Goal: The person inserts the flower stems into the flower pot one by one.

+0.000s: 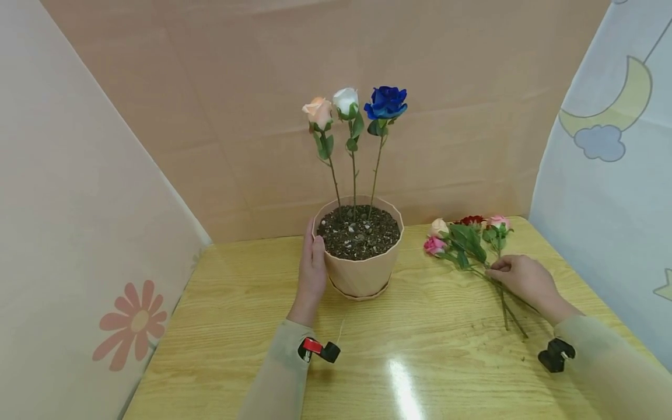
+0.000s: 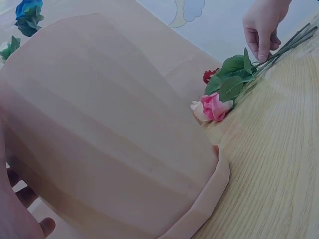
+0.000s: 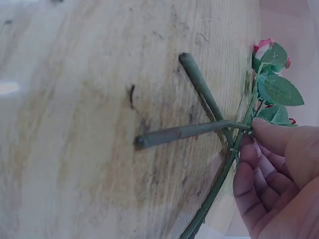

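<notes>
A pale pink flowerpot (image 1: 362, 274) with dark soil stands on its saucer (image 1: 361, 297). In it stand a peach rose (image 1: 318, 112), a white rose (image 1: 346, 101) and a blue rose (image 1: 387, 103), all upright. My left hand (image 1: 312, 271) rests against the pot's left side, fingers extended along the wall, thumb near the rim. To the right, my right hand (image 1: 525, 283) pinches a green rose stem (image 3: 179, 133) between thumb and index finger. Crossed stems lie under that hand; their blooms, including a bright pink rose (image 1: 434, 245) and a dark red rose (image 1: 471, 220), point toward the back.
The wooden table (image 1: 236, 338) meets a beige backdrop (image 1: 252, 116) right behind the pot. White printed curtains (image 1: 604, 204) flank it on both sides. Dark soil crumbs (image 3: 132, 95) lie on the table near the stem ends.
</notes>
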The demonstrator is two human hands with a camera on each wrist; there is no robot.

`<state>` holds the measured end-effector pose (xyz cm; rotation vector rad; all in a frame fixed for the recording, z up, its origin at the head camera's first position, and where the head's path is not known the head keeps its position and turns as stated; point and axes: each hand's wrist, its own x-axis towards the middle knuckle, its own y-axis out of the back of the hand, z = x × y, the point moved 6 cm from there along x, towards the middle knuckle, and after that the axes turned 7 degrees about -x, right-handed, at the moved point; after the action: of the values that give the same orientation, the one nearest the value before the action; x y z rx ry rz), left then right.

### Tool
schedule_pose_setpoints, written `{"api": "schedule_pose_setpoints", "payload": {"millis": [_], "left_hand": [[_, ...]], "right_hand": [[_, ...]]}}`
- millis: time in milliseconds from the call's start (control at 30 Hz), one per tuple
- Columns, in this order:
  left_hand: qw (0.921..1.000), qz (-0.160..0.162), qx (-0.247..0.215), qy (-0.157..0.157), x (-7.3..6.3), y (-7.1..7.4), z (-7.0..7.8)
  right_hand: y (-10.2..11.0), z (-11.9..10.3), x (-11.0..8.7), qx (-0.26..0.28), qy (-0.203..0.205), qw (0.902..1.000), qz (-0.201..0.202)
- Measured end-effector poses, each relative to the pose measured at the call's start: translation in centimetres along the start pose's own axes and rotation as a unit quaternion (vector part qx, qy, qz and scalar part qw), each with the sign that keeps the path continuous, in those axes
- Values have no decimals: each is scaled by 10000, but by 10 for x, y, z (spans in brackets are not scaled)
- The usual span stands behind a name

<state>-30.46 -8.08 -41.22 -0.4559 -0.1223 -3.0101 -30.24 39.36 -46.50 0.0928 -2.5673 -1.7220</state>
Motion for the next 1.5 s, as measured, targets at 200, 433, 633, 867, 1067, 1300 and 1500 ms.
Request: {"api": "schedule_pose_setpoints", "payload": {"millis": [200, 433, 633, 867, 1067, 1300, 1500], "left_hand": [[10000, 29, -51, -29, 0, 1, 1], [9999, -33, -109, -15, 1, 0, 0], [9999, -40, -91, 25, 0, 0, -1], [10000, 20, -54, -53, 0, 0, 0], [10000, 40, -38, -48, 0, 0, -1], [9999, 48, -4, -109, 1, 0, -2], [9999, 43, -56, -129, 2, 0, -2]], "right_hand": [[1, -7, -4, -27, 68, 10000, -49], [2, -10, -6, 41, -39, 9995, -307], [4, -8, -6, 194, -156, 9982, -538], [10, -9, -7, 413, -253, 9977, -476], [24, -17, -9, 466, -256, 9986, 23], [37, -30, -9, 982, -339, 9942, 280], [50, -46, -8, 1462, -440, 9872, 452]]}}
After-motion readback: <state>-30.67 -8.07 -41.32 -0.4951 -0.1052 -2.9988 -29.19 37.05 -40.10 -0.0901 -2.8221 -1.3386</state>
